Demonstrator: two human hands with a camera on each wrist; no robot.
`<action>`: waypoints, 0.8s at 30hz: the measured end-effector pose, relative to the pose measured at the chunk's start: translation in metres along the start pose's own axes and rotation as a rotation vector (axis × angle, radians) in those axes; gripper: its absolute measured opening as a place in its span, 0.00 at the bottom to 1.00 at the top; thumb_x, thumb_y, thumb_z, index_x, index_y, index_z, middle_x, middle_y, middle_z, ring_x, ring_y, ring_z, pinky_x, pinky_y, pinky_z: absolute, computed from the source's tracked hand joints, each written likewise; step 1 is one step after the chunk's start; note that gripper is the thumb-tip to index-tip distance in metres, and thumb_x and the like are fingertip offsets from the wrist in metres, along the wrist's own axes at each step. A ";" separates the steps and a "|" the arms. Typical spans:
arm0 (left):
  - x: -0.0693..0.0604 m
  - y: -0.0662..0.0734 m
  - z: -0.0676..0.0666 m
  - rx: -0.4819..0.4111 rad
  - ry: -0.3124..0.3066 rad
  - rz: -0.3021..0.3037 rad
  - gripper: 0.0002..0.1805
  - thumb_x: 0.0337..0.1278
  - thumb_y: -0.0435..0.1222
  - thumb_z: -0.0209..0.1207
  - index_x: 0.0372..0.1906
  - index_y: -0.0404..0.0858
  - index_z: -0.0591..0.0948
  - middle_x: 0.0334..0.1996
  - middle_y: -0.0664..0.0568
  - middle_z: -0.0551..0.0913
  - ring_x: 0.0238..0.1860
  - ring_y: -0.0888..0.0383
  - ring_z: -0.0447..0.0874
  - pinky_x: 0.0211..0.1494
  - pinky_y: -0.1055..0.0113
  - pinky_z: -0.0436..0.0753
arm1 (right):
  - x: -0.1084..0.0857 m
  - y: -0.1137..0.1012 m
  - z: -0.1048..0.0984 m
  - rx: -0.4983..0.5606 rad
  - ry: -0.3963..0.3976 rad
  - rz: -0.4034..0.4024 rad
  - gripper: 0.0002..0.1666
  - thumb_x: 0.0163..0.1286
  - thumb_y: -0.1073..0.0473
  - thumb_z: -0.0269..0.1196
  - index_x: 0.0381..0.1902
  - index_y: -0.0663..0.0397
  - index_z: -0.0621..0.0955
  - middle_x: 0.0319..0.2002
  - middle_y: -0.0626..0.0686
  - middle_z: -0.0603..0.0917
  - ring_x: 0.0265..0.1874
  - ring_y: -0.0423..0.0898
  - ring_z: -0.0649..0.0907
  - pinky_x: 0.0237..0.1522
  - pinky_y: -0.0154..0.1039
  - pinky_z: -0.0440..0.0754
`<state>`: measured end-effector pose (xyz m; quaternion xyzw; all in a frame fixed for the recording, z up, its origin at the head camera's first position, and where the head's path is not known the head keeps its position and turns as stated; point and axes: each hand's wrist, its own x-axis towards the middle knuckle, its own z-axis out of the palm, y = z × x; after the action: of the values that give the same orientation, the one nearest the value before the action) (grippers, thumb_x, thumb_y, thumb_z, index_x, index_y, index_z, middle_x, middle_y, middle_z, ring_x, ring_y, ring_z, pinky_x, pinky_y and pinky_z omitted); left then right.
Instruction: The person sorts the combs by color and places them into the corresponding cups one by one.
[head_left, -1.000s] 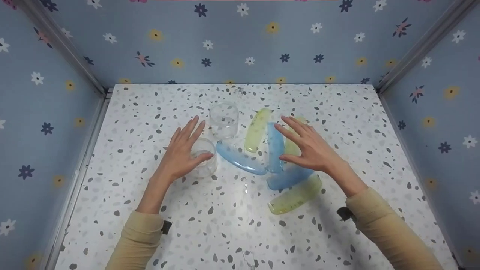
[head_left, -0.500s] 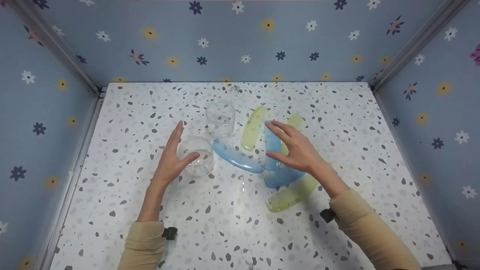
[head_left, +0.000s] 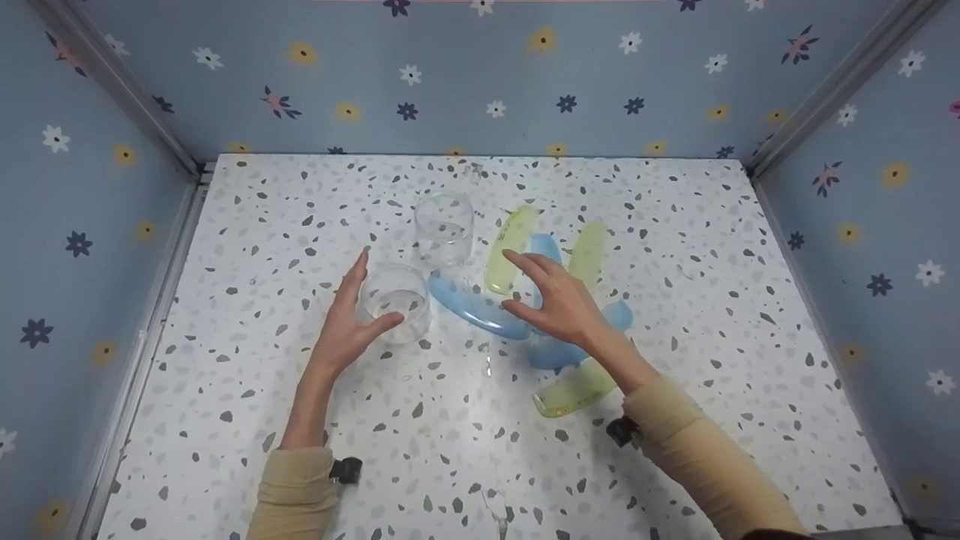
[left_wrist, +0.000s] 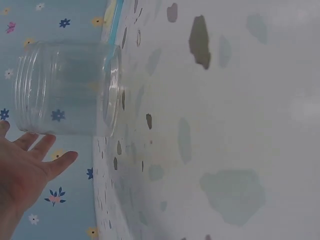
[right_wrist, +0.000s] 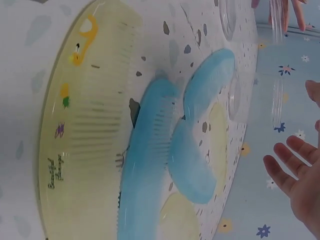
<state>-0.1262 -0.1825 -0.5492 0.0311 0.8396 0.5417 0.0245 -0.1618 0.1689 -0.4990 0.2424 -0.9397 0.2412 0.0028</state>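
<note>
My left hand (head_left: pixel 343 326) is beside a clear plastic jar (head_left: pixel 414 304), thumb spread from the straight fingers. In the left wrist view the fingertips lie close to the jar's wall (left_wrist: pixel 75 90); whether they touch cannot be told. My right hand (head_left: pixel 562 304) hovers over the combs with fingers parted and nothing in them. It partly hides an upright blue comb (head_left: pixel 546 246) and a slanted blue comb (head_left: pixel 559 354). Another blue comb (head_left: pixel 480 313) lies by the near jar. Yellow combs lie behind (head_left: pixel 510 251), at right (head_left: pixel 589 251) and in front (head_left: pixel 566 396).
A second clear jar (head_left: pixel 444 231) stands just behind the first. Everything rests on a white speckled tabletop (head_left: pixel 450 465). Flowered blue panels (head_left: pixel 480 82) enclose the back and both sides.
My right hand has moved left across the combs, uncovering the right-hand yellow one. The left hand has shifted slightly left, its fingers drawn together beside the near jar. Jars and combs stay put.
</note>
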 end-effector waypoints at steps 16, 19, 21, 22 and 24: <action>-0.005 -0.008 0.007 -0.078 -0.012 -0.077 0.68 0.48 0.49 0.78 0.84 0.57 0.41 0.85 0.53 0.51 0.85 0.51 0.48 0.87 0.50 0.55 | 0.022 -0.025 0.038 -0.043 -0.176 0.065 0.45 0.68 0.40 0.68 0.79 0.35 0.65 0.65 0.54 0.79 0.56 0.54 0.83 0.51 0.54 0.87; -0.005 -0.007 0.010 -0.099 -0.010 -0.084 0.66 0.48 0.45 0.78 0.84 0.53 0.44 0.85 0.53 0.51 0.85 0.50 0.48 0.87 0.48 0.55 | 0.024 -0.026 0.044 -0.087 -0.201 0.073 0.45 0.68 0.41 0.69 0.79 0.37 0.66 0.63 0.54 0.80 0.54 0.53 0.83 0.49 0.53 0.87; -0.005 -0.006 0.012 -0.107 -0.006 -0.088 0.65 0.48 0.44 0.78 0.84 0.51 0.46 0.85 0.53 0.51 0.85 0.49 0.48 0.86 0.45 0.54 | 0.024 -0.026 0.048 -0.115 -0.215 0.075 0.45 0.67 0.40 0.69 0.78 0.37 0.66 0.62 0.55 0.80 0.54 0.53 0.83 0.47 0.53 0.87; -0.004 -0.006 0.012 -0.111 -0.002 -0.089 0.64 0.48 0.43 0.78 0.84 0.51 0.47 0.85 0.52 0.50 0.85 0.48 0.47 0.86 0.44 0.54 | 0.025 -0.027 0.050 -0.129 -0.224 0.077 0.45 0.67 0.40 0.69 0.78 0.37 0.67 0.62 0.55 0.81 0.54 0.54 0.83 0.47 0.53 0.87; -0.004 -0.006 0.013 -0.108 0.003 -0.089 0.62 0.49 0.42 0.77 0.83 0.49 0.49 0.85 0.50 0.48 0.85 0.47 0.45 0.86 0.42 0.51 | 0.026 -0.027 0.053 -0.154 -0.241 0.082 0.45 0.67 0.40 0.69 0.78 0.37 0.67 0.61 0.55 0.81 0.54 0.54 0.82 0.46 0.53 0.87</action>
<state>-0.1216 -0.1731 -0.5601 -0.0084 0.8097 0.5847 0.0489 -0.1666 0.1123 -0.5310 0.2301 -0.9581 0.1374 -0.1014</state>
